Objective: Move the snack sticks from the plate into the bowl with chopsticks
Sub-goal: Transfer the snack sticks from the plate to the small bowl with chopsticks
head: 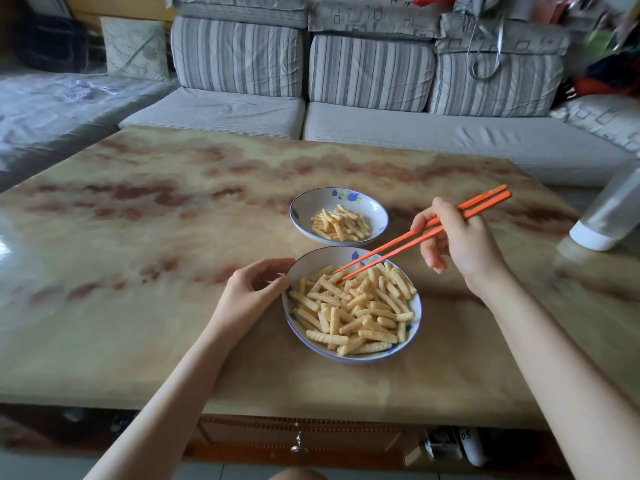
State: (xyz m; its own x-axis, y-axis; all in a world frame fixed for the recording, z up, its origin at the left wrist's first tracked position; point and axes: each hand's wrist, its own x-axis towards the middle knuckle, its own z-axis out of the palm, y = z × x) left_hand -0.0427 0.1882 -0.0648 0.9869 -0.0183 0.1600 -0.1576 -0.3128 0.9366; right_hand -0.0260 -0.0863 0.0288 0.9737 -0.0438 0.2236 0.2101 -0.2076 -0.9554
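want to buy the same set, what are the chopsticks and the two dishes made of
Chopsticks: uniform solid orange, likely plastic or painted wood. Plate and bowl: glossy white with printed blue flowers, probably glazed ceramic, though melamine could look alike.

My left forearm (173, 393) and right forearm (561, 368) are bare from the wrist to the edge of view, slim and smooth. My left grip (254, 289) and right grip (457, 237) are bare too, with slender fingers. A bare knee (298, 474) shows at the bottom.
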